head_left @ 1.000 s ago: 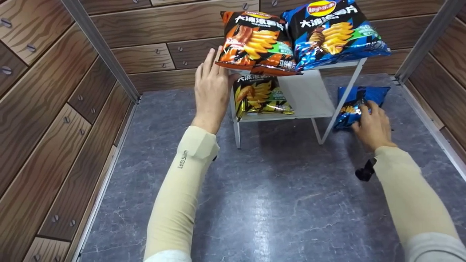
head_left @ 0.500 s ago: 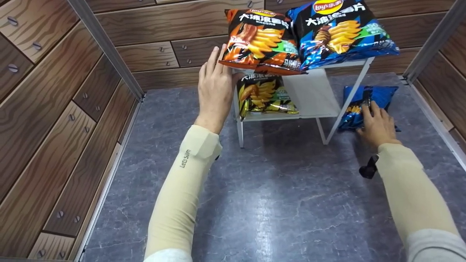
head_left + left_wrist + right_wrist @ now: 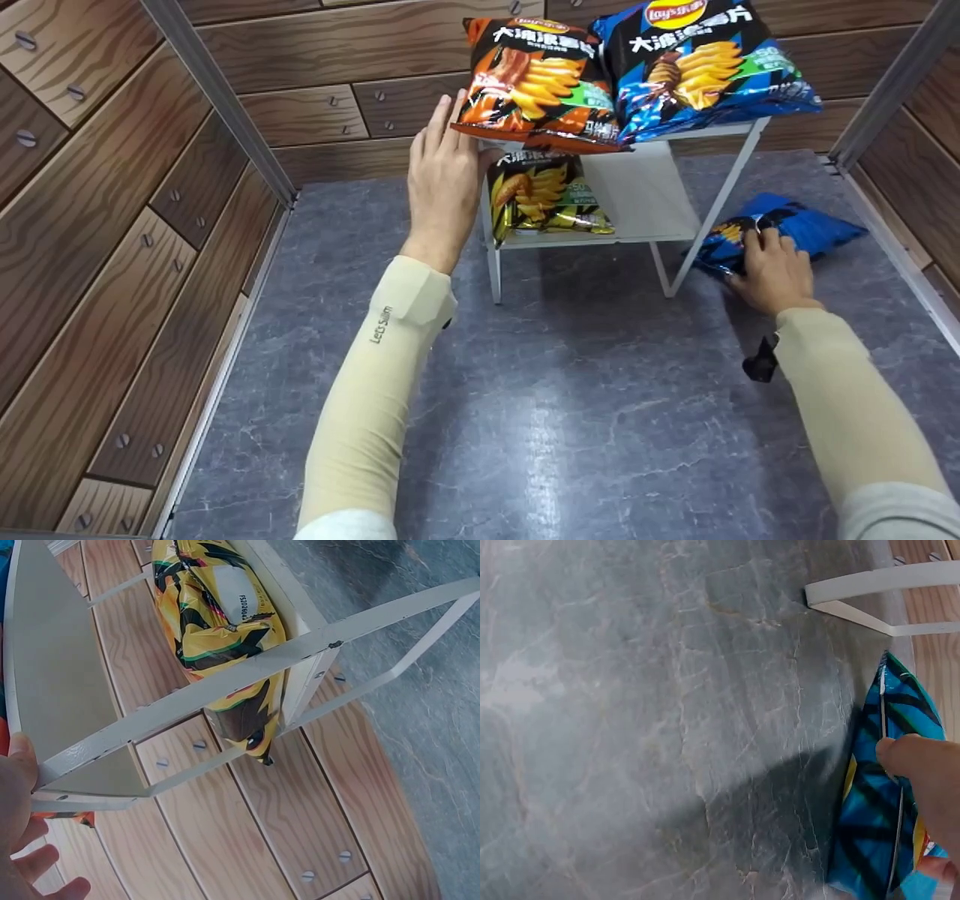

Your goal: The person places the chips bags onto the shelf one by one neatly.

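Note:
My right hand [image 3: 776, 274] grips a blue bag of potato chips [image 3: 821, 229] low at the right of a small white shelf [image 3: 645, 195]. The right wrist view shows the thumb [image 3: 896, 754] pressed on that bag's back seam and a fingertip round its far side. With its fingers straight, my left hand [image 3: 446, 180] rests along the shelf's upper left corner, thumb against the frame. On the top board lie an orange chip bag [image 3: 536, 82], right beside the left fingers, and another blue chip bag [image 3: 697, 67]. A yellow chip bag [image 3: 551, 195] lies on the lower board's left half.
Wood-patterned panels [image 3: 345, 45] enclose the grey marbled floor [image 3: 585, 420] at the back and sides. A metal post [image 3: 225, 105] stands at the back left corner. The shelf's right front leg [image 3: 709, 217] is close to the right hand's bag.
The right hand's blue bag has turned and tilted, its right end swinging toward the right wall, and the fingers have closed on it. The left hand stays at the shelf corner.

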`<move>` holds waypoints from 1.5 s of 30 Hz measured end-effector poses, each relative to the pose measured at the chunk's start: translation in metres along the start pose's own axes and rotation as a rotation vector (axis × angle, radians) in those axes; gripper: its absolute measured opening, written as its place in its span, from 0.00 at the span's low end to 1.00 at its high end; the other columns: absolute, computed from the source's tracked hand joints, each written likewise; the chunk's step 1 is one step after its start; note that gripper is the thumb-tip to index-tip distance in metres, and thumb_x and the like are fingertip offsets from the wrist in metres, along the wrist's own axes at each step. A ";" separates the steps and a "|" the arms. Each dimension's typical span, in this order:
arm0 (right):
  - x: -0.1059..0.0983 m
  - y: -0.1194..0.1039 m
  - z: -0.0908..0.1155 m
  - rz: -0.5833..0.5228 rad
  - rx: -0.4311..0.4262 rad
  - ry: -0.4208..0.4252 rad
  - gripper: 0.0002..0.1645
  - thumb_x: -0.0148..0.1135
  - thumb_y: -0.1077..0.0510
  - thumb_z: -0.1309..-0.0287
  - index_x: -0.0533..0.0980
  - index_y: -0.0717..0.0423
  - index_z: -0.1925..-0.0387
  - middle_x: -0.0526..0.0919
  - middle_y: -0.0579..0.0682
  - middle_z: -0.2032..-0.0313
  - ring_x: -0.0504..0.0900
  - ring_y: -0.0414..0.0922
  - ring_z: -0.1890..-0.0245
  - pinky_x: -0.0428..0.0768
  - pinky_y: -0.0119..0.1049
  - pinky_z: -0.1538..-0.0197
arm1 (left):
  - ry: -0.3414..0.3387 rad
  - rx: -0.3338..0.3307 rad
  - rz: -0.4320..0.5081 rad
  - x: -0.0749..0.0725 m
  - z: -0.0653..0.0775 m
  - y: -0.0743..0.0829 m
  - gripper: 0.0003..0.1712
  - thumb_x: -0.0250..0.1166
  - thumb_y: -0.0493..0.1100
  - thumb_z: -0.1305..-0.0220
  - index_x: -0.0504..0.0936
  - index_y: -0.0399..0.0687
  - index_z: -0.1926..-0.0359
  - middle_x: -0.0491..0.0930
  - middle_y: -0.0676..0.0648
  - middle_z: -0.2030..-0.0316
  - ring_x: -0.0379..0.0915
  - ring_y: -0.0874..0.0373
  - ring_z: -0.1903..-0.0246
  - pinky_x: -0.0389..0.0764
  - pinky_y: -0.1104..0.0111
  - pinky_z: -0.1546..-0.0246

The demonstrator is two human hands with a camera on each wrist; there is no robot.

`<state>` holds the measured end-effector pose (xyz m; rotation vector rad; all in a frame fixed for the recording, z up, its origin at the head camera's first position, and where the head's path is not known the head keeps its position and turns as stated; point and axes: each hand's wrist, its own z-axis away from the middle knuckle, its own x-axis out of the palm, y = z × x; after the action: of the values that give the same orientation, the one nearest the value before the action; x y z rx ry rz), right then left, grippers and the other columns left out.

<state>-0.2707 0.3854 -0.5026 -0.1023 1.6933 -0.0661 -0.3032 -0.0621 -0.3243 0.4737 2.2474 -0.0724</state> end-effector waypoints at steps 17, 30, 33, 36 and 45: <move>0.014 0.012 0.025 -0.159 -0.075 0.054 0.49 0.77 0.50 0.52 0.61 0.70 0.38 0.61 0.76 0.34 0.55 0.76 0.32 0.47 0.80 0.36 | 0.014 -0.005 0.030 0.001 0.001 0.000 0.39 0.54 0.60 0.34 0.65 0.46 0.28 0.66 0.47 0.28 0.58 0.52 0.26 0.67 0.57 0.31; 0.025 0.003 0.043 -0.028 -0.220 0.172 0.57 0.81 0.56 0.61 0.61 0.59 0.29 0.64 0.70 0.39 0.61 0.71 0.39 0.60 0.75 0.41 | 0.020 -0.002 0.015 0.001 0.000 0.001 0.39 0.53 0.61 0.34 0.66 0.46 0.28 0.66 0.47 0.28 0.59 0.52 0.27 0.69 0.58 0.32; 0.020 0.001 0.045 -0.033 -0.249 0.182 0.53 0.79 0.63 0.60 0.63 0.63 0.32 0.64 0.71 0.37 0.62 0.73 0.39 0.63 0.76 0.43 | 0.024 0.000 0.028 0.001 0.000 0.000 0.38 0.53 0.60 0.34 0.66 0.46 0.29 0.66 0.46 0.28 0.59 0.52 0.27 0.68 0.58 0.32; 0.012 -0.003 0.045 -0.042 -0.264 0.156 0.49 0.77 0.65 0.57 0.64 0.65 0.33 0.63 0.72 0.35 0.63 0.74 0.39 0.64 0.74 0.42 | 0.026 0.001 0.030 0.001 0.001 0.000 0.38 0.53 0.60 0.34 0.66 0.46 0.29 0.66 0.46 0.28 0.59 0.52 0.27 0.68 0.58 0.32; -0.030 -0.010 0.041 -0.087 -0.263 0.087 0.41 0.70 0.63 0.47 0.65 0.67 0.33 0.71 0.74 0.39 0.74 0.74 0.46 0.75 0.70 0.54 | 0.026 -0.004 0.040 0.001 0.001 0.001 0.39 0.53 0.60 0.34 0.65 0.45 0.28 0.65 0.46 0.28 0.59 0.52 0.27 0.69 0.58 0.33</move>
<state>-0.2265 0.3797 -0.4774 -0.3745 1.7772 0.0893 -0.3028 -0.0613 -0.3263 0.5205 2.2623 -0.0410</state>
